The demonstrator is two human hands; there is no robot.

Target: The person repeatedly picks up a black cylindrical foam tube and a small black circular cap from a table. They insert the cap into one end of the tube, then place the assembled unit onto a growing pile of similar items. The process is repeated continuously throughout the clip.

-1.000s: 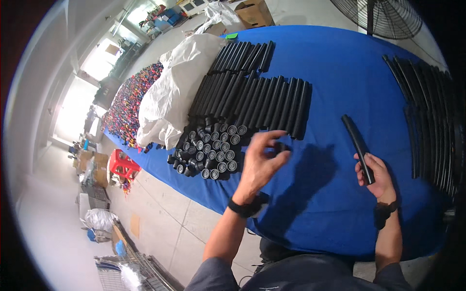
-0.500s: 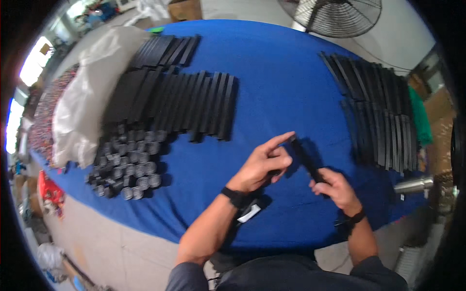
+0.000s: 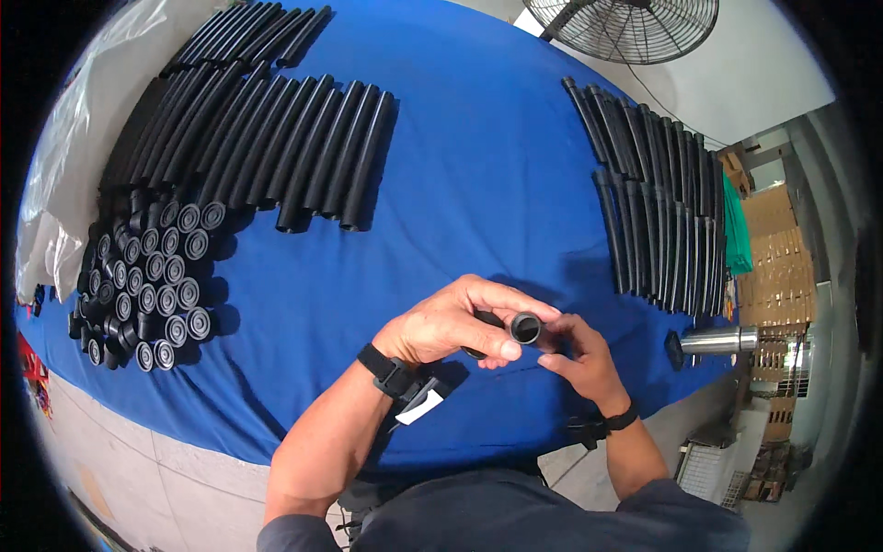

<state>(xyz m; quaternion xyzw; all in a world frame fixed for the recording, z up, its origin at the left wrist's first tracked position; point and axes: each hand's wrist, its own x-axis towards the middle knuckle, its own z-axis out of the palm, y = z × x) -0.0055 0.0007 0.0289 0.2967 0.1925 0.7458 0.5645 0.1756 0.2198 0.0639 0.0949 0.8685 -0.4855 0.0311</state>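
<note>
My right hand [image 3: 581, 359] grips a black plastic tube [image 3: 517, 341], whose open round end faces up towards me. Against that end, my left hand [image 3: 451, 324] has its thumb and fingers closed round a dark round piece, apparently a black end cap [image 3: 482, 337]. The left hand's outstretched fingers pass behind the tube's mouth. Most of the tube's length is hidden by foreshortening and the right fingers. Several similar black caps [image 3: 166, 299] with ringed round faces are heaped on the left of the blue cloth [image 3: 451, 193].
Rows of black tubes [image 3: 317, 143] lie beyond the caps, beside a whitish plastic sheet [image 3: 64, 166]. More tubes [image 3: 658, 198] lie in two rows at right. A shiny metal cylinder [image 3: 722, 340] rests at the right edge. A wire-guarded fan [image 3: 625, 28] stands behind the table.
The tube has turned from lying slantwise to pointing its open end up at me. My hands have come together, the left closing in on the tube's end. The view has shifted.
</note>
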